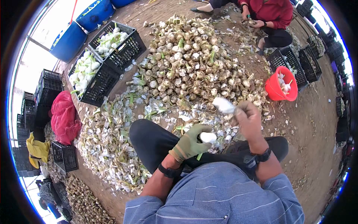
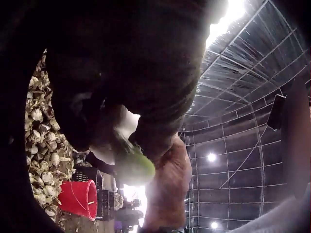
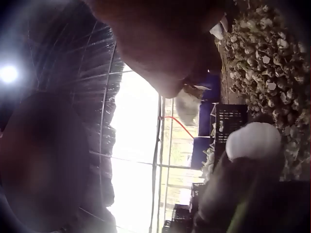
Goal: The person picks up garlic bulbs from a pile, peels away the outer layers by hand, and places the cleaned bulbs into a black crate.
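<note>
The left hand [image 1: 190,145], in a green-grey glove, grips a white peeled garlic bulb [image 1: 208,137] above the lap, its green stem pointing down. To its right and farther forward, the bare right hand [image 1: 249,121] pinches a blurred white piece, apparently garlic skin [image 1: 223,105]. The hands are apart. In the right wrist view the bulb [image 3: 253,141] shows pale above the dark glove [image 3: 228,189], and the skin [image 3: 188,106] hangs by the right fingertips. The left wrist view is dark; the bulb [image 2: 127,122] is partly hidden by the glove.
A large heap of unpeeled garlic [image 1: 186,63] lies in front, with loose skins [image 1: 108,149] at the left. Black crates [image 1: 128,50] of white bulbs stand front left, a red bucket [image 1: 275,89] of bulbs front right. Another person [image 1: 274,15] sits beyond the heap.
</note>
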`<move>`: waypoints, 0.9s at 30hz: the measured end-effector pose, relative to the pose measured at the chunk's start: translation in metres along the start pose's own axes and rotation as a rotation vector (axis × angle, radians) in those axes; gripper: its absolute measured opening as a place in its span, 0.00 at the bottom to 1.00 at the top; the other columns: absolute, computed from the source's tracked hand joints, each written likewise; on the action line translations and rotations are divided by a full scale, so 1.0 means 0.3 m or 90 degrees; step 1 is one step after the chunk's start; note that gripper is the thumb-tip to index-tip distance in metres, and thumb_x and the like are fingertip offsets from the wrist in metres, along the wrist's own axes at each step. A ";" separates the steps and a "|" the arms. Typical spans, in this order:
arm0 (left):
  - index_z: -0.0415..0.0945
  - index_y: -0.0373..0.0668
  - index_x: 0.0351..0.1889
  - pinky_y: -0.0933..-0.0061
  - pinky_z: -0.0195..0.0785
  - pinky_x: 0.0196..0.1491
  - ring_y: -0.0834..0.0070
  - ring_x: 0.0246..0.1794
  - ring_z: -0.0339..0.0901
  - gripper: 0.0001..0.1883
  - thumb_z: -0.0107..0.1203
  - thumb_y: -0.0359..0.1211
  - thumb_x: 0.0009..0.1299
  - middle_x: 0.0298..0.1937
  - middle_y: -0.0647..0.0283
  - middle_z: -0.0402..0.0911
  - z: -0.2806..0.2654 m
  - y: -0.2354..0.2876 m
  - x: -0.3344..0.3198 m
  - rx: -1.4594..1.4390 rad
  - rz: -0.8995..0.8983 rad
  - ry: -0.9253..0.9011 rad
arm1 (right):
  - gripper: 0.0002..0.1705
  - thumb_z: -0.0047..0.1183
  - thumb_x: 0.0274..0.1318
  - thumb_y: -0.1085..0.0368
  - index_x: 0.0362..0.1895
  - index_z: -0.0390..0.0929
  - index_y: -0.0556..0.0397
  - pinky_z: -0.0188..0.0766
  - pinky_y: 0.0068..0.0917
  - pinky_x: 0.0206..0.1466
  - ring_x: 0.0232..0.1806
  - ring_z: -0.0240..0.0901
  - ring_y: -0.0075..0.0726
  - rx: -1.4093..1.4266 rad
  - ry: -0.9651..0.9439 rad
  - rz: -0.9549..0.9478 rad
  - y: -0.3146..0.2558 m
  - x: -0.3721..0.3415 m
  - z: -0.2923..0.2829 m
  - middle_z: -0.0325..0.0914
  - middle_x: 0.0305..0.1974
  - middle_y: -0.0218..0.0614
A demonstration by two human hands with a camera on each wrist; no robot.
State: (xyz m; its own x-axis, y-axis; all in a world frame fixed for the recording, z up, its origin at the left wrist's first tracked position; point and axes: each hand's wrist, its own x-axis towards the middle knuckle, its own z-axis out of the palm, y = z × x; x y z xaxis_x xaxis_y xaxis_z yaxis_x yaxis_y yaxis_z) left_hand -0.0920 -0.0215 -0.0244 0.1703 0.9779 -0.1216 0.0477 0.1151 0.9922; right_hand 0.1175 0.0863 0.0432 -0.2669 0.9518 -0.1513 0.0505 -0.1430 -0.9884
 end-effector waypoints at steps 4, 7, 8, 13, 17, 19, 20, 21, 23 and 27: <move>0.74 0.35 0.58 0.70 0.72 0.53 0.70 0.51 0.77 0.30 0.69 0.31 0.56 0.51 0.56 0.78 -0.015 0.032 0.008 0.065 0.038 0.097 | 0.09 0.60 0.60 0.62 0.38 0.77 0.55 0.74 0.37 0.39 0.35 0.78 0.44 -0.691 -0.118 -0.221 0.116 0.017 -0.043 0.80 0.34 0.40; 0.73 0.35 0.60 0.68 0.73 0.50 0.65 0.50 0.77 0.35 0.72 0.31 0.52 0.51 0.53 0.78 -0.043 0.029 0.017 0.213 0.143 0.178 | 0.15 0.57 0.64 0.58 0.47 0.78 0.54 0.74 0.35 0.48 0.44 0.79 0.46 -0.486 -0.173 -0.125 0.098 -0.023 0.002 0.80 0.43 0.42; 0.73 0.36 0.61 0.68 0.73 0.49 0.65 0.49 0.77 0.35 0.72 0.31 0.53 0.51 0.53 0.77 -0.045 0.029 0.013 0.211 0.153 0.184 | 0.16 0.57 0.64 0.57 0.50 0.78 0.54 0.73 0.35 0.50 0.45 0.78 0.47 -0.392 -0.199 -0.085 0.070 -0.040 0.036 0.79 0.44 0.43; 0.70 0.39 0.66 0.69 0.76 0.45 0.63 0.50 0.77 0.35 0.68 0.27 0.57 0.58 0.51 0.74 -0.073 0.077 0.009 0.205 0.163 0.213 | 0.27 0.67 0.54 0.57 0.54 0.77 0.58 0.73 0.36 0.53 0.48 0.77 0.43 -0.288 -0.244 -0.054 0.120 -0.004 0.145 0.77 0.47 0.44; 0.66 0.37 0.68 0.66 0.73 0.58 0.57 0.62 0.74 0.35 0.63 0.24 0.60 0.64 0.48 0.71 -0.130 0.088 -0.010 0.225 0.181 0.269 | 0.24 0.63 0.56 0.66 0.56 0.74 0.60 0.75 0.28 0.53 0.50 0.75 0.29 -0.071 -0.230 0.056 0.147 0.050 0.241 0.77 0.48 0.36; 0.67 0.36 0.68 0.66 0.73 0.60 0.58 0.63 0.75 0.34 0.62 0.23 0.61 0.63 0.47 0.73 -0.191 0.087 0.005 0.220 0.198 0.295 | 0.24 0.61 0.58 0.67 0.58 0.72 0.60 0.75 0.27 0.52 0.50 0.74 0.28 0.038 -0.222 0.113 0.106 0.078 0.289 0.76 0.49 0.36; 0.67 0.36 0.68 0.66 0.72 0.60 0.58 0.63 0.75 0.34 0.61 0.23 0.61 0.63 0.47 0.74 -0.219 0.087 0.012 0.215 0.206 0.305 | 0.24 0.61 0.58 0.68 0.58 0.71 0.61 0.75 0.27 0.52 0.50 0.74 0.28 0.069 -0.236 0.099 0.092 0.099 0.313 0.76 0.49 0.37; 0.68 0.36 0.67 0.66 0.72 0.60 0.60 0.61 0.78 0.31 0.59 0.23 0.63 0.60 0.47 0.78 -0.263 0.142 0.004 0.280 0.188 0.366 | 0.24 0.60 0.58 0.68 0.58 0.71 0.61 0.75 0.27 0.52 0.50 0.74 0.28 0.101 -0.249 0.085 0.079 0.120 0.339 0.76 0.49 0.37; 0.70 0.35 0.65 0.69 0.73 0.57 0.66 0.56 0.80 0.27 0.57 0.25 0.67 0.56 0.49 0.81 -0.412 0.200 0.004 0.211 0.101 0.358 | 0.22 0.59 0.58 0.69 0.56 0.73 0.60 0.74 0.28 0.53 0.49 0.75 0.28 0.156 -0.267 0.077 0.036 0.143 0.402 0.77 0.47 0.35; 0.74 0.33 0.62 0.79 0.75 0.43 0.82 0.40 0.79 0.19 0.55 0.26 0.73 0.49 0.62 0.85 -0.736 0.211 0.042 0.008 0.056 0.453 | 0.17 0.60 0.58 0.63 0.49 0.80 0.57 0.74 0.32 0.51 0.45 0.76 0.31 -0.244 -0.290 -0.014 0.159 0.214 0.405 0.79 0.43 0.38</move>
State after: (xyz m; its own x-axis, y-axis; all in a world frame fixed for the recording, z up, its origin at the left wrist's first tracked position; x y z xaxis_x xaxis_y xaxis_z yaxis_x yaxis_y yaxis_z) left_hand -0.3042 0.0366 0.0428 -0.5095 0.8604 0.0109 0.0754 0.0320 0.9966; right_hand -0.0142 0.1075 -0.0149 -0.6534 0.7291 -0.2035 0.3613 0.0642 -0.9302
